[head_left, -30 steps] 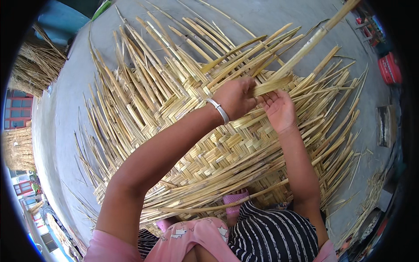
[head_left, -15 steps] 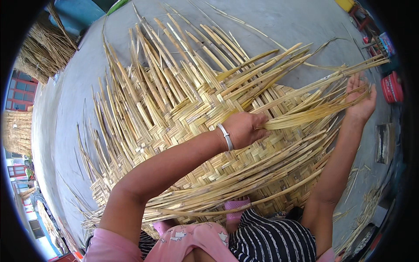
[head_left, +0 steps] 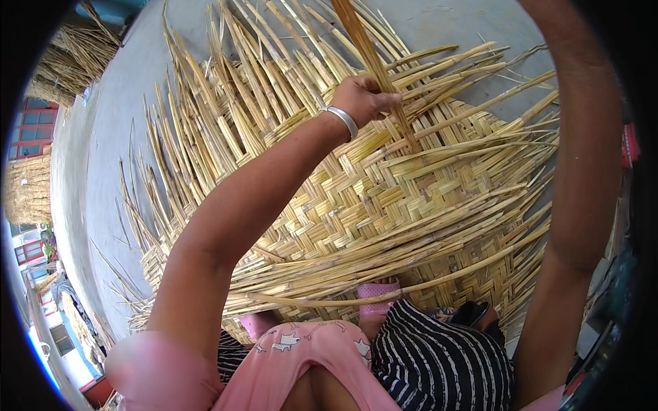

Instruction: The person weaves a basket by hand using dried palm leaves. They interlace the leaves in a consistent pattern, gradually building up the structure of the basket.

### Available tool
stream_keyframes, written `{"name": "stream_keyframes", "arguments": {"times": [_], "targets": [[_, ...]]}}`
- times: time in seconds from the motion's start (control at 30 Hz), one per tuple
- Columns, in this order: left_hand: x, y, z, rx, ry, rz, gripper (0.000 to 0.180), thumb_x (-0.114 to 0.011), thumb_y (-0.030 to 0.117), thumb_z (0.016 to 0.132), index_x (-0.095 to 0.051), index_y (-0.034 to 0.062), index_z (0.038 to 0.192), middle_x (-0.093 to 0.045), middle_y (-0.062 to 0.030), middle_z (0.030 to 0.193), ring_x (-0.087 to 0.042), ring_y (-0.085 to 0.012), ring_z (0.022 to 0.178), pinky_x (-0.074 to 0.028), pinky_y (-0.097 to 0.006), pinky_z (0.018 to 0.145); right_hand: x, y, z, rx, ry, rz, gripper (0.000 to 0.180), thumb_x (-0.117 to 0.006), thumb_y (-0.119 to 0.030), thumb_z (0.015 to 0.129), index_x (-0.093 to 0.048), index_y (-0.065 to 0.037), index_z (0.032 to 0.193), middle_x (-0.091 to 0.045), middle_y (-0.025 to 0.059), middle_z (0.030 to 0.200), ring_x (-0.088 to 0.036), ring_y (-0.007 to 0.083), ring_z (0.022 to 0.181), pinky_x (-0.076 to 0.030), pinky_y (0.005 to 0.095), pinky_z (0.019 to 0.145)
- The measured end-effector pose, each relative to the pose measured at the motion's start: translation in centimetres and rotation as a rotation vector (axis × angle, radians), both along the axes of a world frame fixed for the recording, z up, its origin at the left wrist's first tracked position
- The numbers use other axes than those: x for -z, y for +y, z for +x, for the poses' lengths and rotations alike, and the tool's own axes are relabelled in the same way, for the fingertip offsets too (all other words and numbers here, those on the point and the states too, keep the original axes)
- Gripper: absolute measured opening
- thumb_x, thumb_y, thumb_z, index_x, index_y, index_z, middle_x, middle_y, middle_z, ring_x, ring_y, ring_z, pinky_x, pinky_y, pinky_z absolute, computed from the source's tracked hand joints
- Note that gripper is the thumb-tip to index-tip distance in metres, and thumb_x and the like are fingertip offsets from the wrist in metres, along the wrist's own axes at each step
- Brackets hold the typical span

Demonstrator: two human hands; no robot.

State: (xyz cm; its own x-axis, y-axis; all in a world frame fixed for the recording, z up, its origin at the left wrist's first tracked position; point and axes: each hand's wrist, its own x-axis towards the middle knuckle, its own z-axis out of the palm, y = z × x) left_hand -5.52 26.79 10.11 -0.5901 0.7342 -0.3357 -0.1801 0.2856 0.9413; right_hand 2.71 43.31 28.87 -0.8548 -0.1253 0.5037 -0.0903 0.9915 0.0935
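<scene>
A large mat of split reeds [head_left: 329, 219], woven in a diagonal pattern, spreads before me. My left hand [head_left: 363, 103], with a silver bracelet at its wrist, is closed around a flat bundle of reed strips [head_left: 370, 51]. This bundle stands raised at a slant, running from the weave up past the top edge. On the right my right forearm [head_left: 582, 151] reaches up past the upper edge, so the right hand itself is out of sight. Long unwoven reed ends [head_left: 240, 89] fan out from the mat's far side.
Loose reed stalks [head_left: 384, 264] lie across the near part of the mat. My feet in pink perforated shoes [head_left: 377, 293] are at its near edge. Reed bundles [head_left: 75, 58] stand at the far left on the grey concrete floor [head_left: 110, 130]. A red object [head_left: 629, 145] shows at far right.
The right arm has swung up and its hand has left the view. My left hand has moved farther away, and the reed strips have gone from lying rightward to standing up.
</scene>
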Motion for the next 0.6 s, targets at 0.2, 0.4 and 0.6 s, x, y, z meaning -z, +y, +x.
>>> {"name": "stream_keyframes", "arguments": {"times": [0.2, 0.4, 0.6], "targets": [[3.9, 0.1, -1.8, -0.279, -0.180, -0.031, 0.020, -0.072, 0.015, 0.080, -0.061, -0.0013, 0.084, -0.066, -0.0096, 0.073, -0.064, -0.0169, 0.060, -0.053, -0.028, 0.053, 14.8, -2.1, 2.4, 0.274, -0.220, -0.948, 0.037, -0.060, -0.026, 0.087, -0.057, 0.000, 0.113, -0.065, 0.0154, 0.094, -0.063, 0.0213, 0.087, -0.049, 0.0336, 0.076], [5.5, 1.4, -4.8, -0.354, -0.262, -0.004, 0.022, -0.066, 0.021, 0.085, -0.058, 0.0013, 0.089, -0.067, -0.0116, 0.082, -0.067, -0.0227, 0.067, -0.055, -0.032, 0.061, 24.7, -5.1, 5.5, 0.473, -0.549, -1.103, 0.040, -0.062, -0.026, 0.084, -0.056, 0.000, 0.114, -0.063, 0.0211, 0.102, -0.061, 0.0332, 0.093, -0.048, 0.0381, 0.082], [5.0, 3.5, -6.7, -0.329, -0.198, -0.087, 0.023, -0.053, 0.028, 0.093, -0.058, 0.0061, 0.091, -0.066, -0.0078, 0.078, -0.065, -0.0186, 0.061, -0.052, -0.033, 0.053, 25.8, -5.5, 4.6, 0.484, -0.515, -0.916, 0.033, -0.061, -0.025, 0.083, -0.059, -0.001, 0.105, -0.063, 0.0186, 0.100, -0.059, 0.0356, 0.090, -0.047, 0.0405, 0.080]]}}
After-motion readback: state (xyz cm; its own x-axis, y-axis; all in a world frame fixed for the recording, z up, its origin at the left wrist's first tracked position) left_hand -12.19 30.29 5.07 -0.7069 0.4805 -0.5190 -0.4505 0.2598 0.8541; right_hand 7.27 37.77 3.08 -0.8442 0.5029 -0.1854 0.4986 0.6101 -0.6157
